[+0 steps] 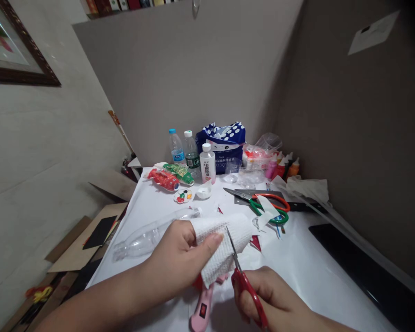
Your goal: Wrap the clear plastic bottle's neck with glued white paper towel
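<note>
My left hand (185, 251) is closed on a piece of white textured cloth or paper towel (240, 230), its thumb pressed on top. In my right hand (268, 295) is a pair of red-handled scissors (244, 286), fingers wrapped through the loops. The scissor blades point up and away, lying against the white piece near its middle. Whether they cut through it cannot be told. Beneath the white piece lies a pink-handled tool (201, 311), partly hidden. An empty clear plastic bottle (141, 240) rests on its side, left of and behind my left hand.
Large scissors with green and orange handles (269, 207) lie at the right. Red (162, 179) and green (180, 173) fish figures, a paint palette (183, 196), upright bottles (207, 163) and a blue bag (224, 150) stand farther back. Paint bottles (281, 168) stand right. A black panel (359, 272) lies along the right edge.
</note>
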Demonstrator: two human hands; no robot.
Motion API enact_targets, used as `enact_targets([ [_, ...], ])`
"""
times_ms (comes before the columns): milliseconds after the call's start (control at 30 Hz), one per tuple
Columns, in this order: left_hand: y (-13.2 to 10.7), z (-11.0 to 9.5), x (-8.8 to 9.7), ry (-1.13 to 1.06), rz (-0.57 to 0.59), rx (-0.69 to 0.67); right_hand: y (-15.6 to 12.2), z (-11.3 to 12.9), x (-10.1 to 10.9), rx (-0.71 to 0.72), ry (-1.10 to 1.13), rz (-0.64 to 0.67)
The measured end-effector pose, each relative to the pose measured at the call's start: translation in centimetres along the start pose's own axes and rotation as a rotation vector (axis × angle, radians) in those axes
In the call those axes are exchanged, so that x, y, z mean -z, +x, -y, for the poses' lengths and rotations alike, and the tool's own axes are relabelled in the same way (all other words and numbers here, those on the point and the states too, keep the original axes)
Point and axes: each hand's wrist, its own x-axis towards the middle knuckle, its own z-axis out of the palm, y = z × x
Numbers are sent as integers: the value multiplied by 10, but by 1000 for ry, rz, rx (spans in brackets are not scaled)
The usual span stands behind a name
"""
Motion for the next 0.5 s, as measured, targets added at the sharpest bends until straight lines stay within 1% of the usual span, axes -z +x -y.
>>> enact_targets([
  [133,2,1,3,-98,62,-4,-2,-3,1,-11,23,-9],
  [233,6,3,8,-182,119,-18,-3,-2,3,-20,55,15],
  [300,9,7,12,-263,120,-24,-3,5,4,-37,60,66],
  [367,12,11,15,-363,89,-14,-3,15,3,-90,65,118],
  [433,14,13,17,-462,75,16,-4,24,-1,-142,66,80],
  [500,16,12,18,-539,75,67,-6,29,-7,-177,86,-10],
])
